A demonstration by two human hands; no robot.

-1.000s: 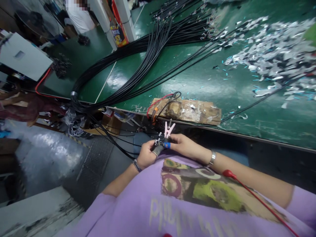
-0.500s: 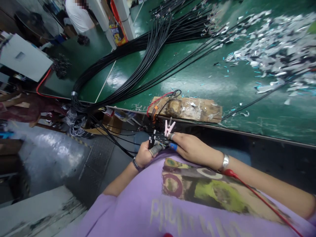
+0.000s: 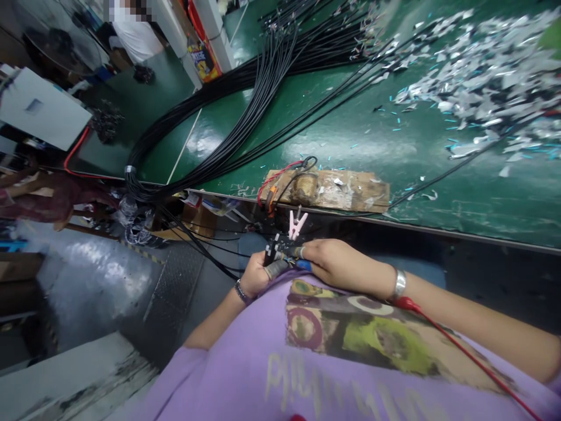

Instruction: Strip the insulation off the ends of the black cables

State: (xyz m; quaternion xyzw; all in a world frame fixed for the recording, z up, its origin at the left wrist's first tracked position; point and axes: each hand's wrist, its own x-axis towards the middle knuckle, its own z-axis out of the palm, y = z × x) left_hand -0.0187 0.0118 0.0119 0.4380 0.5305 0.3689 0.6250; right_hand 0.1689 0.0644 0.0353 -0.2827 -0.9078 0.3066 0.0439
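At the front of my purple shirt, my left hand [image 3: 256,273] is closed around a black cable [image 3: 270,251], with tape wrapped on the thumb. Small stripped wires [image 3: 290,260] fan out between the two hands. My right hand [image 3: 331,260] pinches at these wires, its fingertips wrapped in grey and blue tape and almost touching the left thumb. Just beyond the right fingertips, a pink clothespin [image 3: 297,224] sticks up at the bench edge, below a worn wooden board [image 3: 368,193]. A metal band with a red cord [image 3: 456,345] circles my right wrist.
A large looped bundle of black cables [image 3: 236,137] lies on the green bench [image 3: 333,131]. Silvery scraps and blue bits [image 3: 495,76] are heaped at the right. A white box [image 3: 44,108] stands at the left. A person in white [image 3: 135,35] is at the back.
My right fingertips have moved left and down from beside the clothespin to the wires at my left thumb. The left hand keeps its hold on the cable. The view has shifted slightly.
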